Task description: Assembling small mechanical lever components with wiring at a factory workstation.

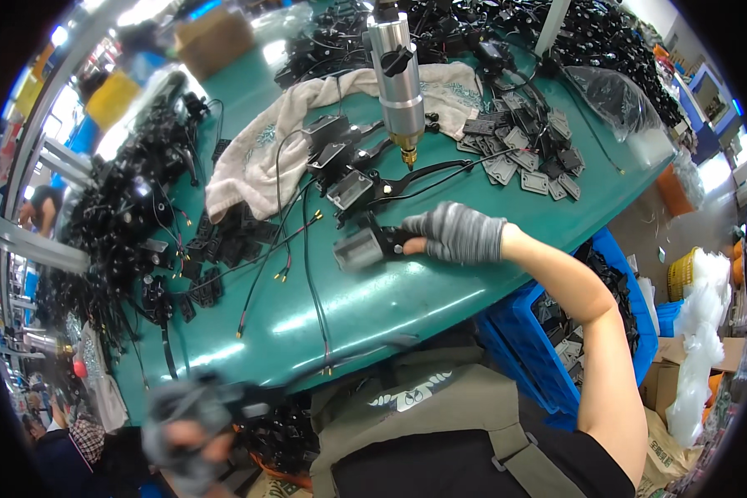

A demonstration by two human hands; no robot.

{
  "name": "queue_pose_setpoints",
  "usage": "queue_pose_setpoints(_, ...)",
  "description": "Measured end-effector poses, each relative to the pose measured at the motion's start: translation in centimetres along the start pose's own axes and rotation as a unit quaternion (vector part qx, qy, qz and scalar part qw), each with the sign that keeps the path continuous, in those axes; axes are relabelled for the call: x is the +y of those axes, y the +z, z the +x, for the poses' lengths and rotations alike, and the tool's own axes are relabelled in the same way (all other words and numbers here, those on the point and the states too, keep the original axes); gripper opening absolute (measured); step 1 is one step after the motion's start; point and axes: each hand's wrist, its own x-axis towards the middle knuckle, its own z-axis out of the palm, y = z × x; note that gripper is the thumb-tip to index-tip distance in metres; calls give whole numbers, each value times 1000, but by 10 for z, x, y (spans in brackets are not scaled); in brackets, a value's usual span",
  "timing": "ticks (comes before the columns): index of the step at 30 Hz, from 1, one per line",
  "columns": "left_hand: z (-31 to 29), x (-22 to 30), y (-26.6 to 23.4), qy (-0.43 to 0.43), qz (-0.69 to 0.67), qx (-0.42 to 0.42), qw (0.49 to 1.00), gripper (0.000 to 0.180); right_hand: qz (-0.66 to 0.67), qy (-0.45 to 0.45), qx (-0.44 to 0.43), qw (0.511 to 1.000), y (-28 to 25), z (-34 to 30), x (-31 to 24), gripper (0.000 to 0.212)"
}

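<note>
My right hand [461, 232], in a grey striped glove with a bare thumb tip, is closed on a black brake lever assembly [362, 248] with an open, box-shaped reservoir, just above the green table [390, 303]. At the lower left, by the table's near edge, my gloved left hand [189, 432] is smeared by motion. A blurred black lever part [340, 365] stretches from it to the right, seemingly held; its details are unclear. Beyond my right hand, more lever assemblies [350, 189] lie side by side, reservoirs up, under a silver power screwdriver [400, 91] with a brass-coloured tip.
Small grey cover plates [519, 145] are piled at the right. A white towel [257, 166] lies behind the assemblies. Heaps of black wired parts [133, 199] fill the left and far sides. Cables with small connectors [315, 282] trail across the table. A blue crate [515, 349] stands at the right.
</note>
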Motion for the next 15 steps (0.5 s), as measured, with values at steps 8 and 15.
queue_pose_setpoints(8, 87, -88, 201, 199, -126, -133, 963, 46, 121, 174, -140, 967, -14, 19, 2, 42)
queue_pose_setpoints(15, 95, -82, 204, 208, -49, -77, 974, 44, -145, -50, 317, 936, -1, -16, 10, 13)
